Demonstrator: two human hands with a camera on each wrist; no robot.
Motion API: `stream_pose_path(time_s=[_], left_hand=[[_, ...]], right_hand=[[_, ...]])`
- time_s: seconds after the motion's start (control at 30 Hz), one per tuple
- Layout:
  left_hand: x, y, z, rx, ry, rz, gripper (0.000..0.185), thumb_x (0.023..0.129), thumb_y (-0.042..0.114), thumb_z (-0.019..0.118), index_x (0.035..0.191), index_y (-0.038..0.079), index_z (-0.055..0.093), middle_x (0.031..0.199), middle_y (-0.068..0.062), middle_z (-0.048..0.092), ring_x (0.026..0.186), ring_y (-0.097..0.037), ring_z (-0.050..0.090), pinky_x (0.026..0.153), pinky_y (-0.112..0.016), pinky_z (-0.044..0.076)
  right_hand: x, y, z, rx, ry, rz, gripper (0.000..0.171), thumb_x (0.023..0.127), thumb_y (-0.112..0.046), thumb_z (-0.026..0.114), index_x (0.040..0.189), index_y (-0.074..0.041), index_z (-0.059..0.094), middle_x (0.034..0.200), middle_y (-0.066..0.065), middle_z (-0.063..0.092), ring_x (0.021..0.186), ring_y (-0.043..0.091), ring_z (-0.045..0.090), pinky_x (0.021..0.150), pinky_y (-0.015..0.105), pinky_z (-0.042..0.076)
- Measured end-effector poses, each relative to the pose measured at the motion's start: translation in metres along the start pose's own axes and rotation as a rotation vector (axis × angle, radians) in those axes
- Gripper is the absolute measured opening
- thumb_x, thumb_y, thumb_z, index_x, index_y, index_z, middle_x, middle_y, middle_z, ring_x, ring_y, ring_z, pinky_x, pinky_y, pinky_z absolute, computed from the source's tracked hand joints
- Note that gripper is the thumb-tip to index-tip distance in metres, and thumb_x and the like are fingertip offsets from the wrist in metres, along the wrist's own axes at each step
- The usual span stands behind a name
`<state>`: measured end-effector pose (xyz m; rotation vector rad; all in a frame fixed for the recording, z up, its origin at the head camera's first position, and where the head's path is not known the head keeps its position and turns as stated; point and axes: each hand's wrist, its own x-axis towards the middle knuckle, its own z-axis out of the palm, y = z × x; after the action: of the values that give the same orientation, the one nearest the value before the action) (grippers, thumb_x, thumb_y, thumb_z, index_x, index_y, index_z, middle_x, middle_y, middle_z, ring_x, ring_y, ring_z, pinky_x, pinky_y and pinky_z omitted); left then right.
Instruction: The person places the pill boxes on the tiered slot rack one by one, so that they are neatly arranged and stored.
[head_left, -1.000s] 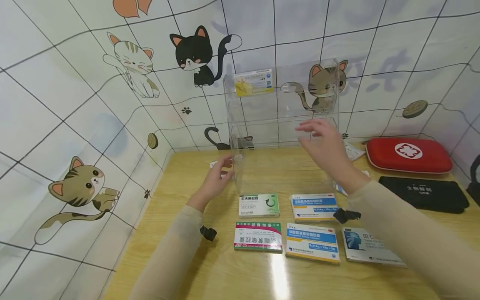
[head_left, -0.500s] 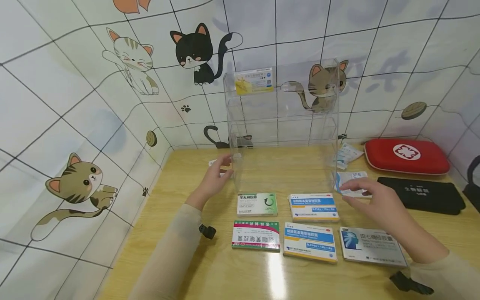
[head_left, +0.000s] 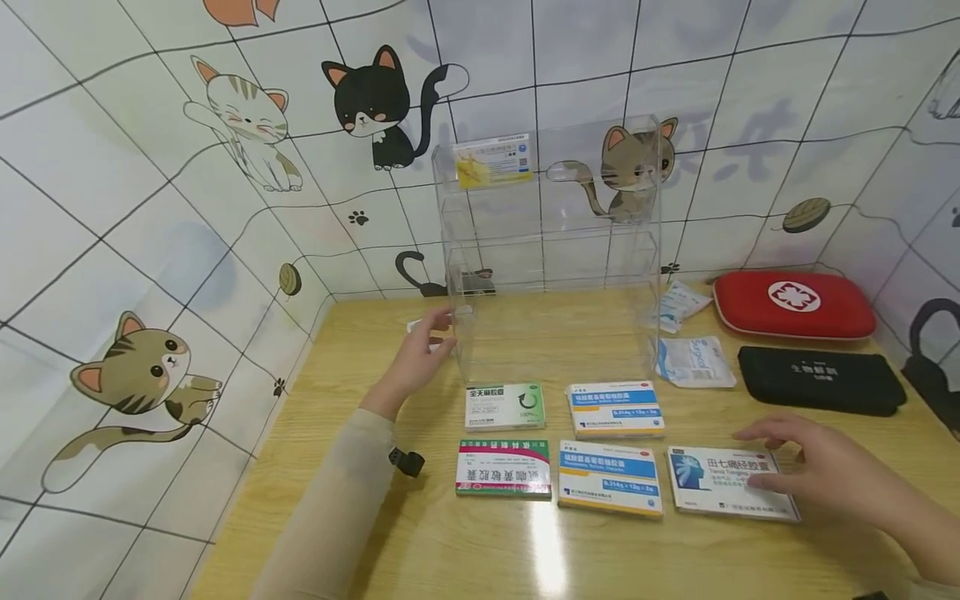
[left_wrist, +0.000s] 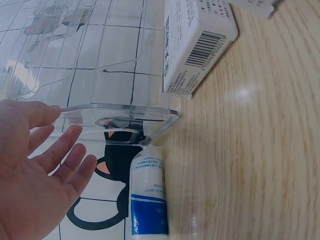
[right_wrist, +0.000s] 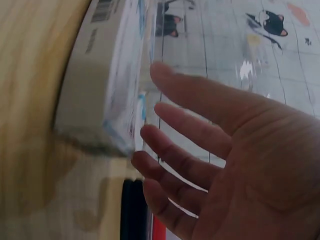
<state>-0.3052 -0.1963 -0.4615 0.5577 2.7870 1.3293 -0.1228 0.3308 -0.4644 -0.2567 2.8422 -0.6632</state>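
Got a right hand (head_left: 813, 467) at lower right of the head view, thumb and fingers apart and a bit bent, holding nothing, right over the end of a white box with a blue head print (head_left: 727, 479), flat on the wooden table (head_left: 420, 542). Can't tell about actual contact. Going left, see a blue-and-white box (head_left: 611, 479), then a pink-banded box (head_left: 503, 468). Just behind, near centre, have a second blue-and-white box (head_left: 615, 408) and a green-and-white box (head_left: 504, 406). Left of centre, spot a left hand (head_left: 416, 358) beside a clear rack (head_left: 555, 250), fingers relaxed and gently bent, thumb at the side edge, no grip visible. Further back at right, find a Surgical packet (head_left: 696, 365), black pouch (head_left: 825, 381) and red case (head_left: 795, 308). Up top, notice a yellow-and-white box (head_left: 492, 162) at the rack's upper left, plus cartoon cats (head_left: 371, 96) on the wall (head_left: 495, 33).
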Motion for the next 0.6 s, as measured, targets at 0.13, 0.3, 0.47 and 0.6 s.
stream_pose_path(time_s=[0.13, 0.3, 0.47, 0.6], left_hand=[[0.000, 0.000, 0.000, -0.003, 0.002, 0.010, 0.057, 0.105, 0.014, 0.058, 0.158, 0.011, 0.036, 0.148, -0.016, 0.053, 0.135, -0.033, 0.051, 0.112, -0.055, 0.049], [-0.001, 0.001, 0.000, -0.018, 0.000, 0.017, 0.057, 0.105, 0.013, 0.058, 0.158, 0.010, 0.036, 0.148, -0.019, 0.052, 0.136, -0.035, 0.050, 0.113, -0.057, 0.047], [-0.001, -0.001, 0.001, -0.039, 0.002, 0.011, 0.057, 0.105, 0.013, 0.058, 0.157, 0.008, 0.036, 0.148, -0.017, 0.052, 0.135, -0.035, 0.049, 0.113, -0.060, 0.046], [-0.001, 0.000, 0.001, -0.040, 0.004, 0.006, 0.057, 0.105, 0.013, 0.058, 0.158, 0.010, 0.036, 0.148, -0.015, 0.053, 0.135, -0.035, 0.049, 0.113, -0.059, 0.046]], right_hand=[[-0.007, 0.019, 0.004, -0.017, -0.045, 0.031, 0.073, 0.069, -0.050, 0.091, 0.128, -0.011, 0.070, 0.126, 0.017, 0.068, 0.103, 0.030, 0.063, 0.084, 0.058, 0.058], [-0.012, 0.033, 0.010, -0.009, -0.101, 0.094, 0.079, 0.071, -0.053, 0.089, 0.131, -0.007, 0.067, 0.125, 0.020, 0.066, 0.103, 0.030, 0.062, 0.088, 0.067, 0.054], [-0.014, 0.036, 0.010, 0.048, -0.108, 0.129, 0.074, 0.072, -0.049, 0.090, 0.127, -0.006, 0.067, 0.121, 0.015, 0.069, 0.099, 0.026, 0.065, 0.081, 0.043, 0.061], [-0.016, 0.032, 0.004, 0.082, -0.076, 0.149, 0.061, 0.075, -0.040, 0.090, 0.122, -0.006, 0.070, 0.117, 0.017, 0.071, 0.095, 0.026, 0.068, 0.078, 0.044, 0.064]])
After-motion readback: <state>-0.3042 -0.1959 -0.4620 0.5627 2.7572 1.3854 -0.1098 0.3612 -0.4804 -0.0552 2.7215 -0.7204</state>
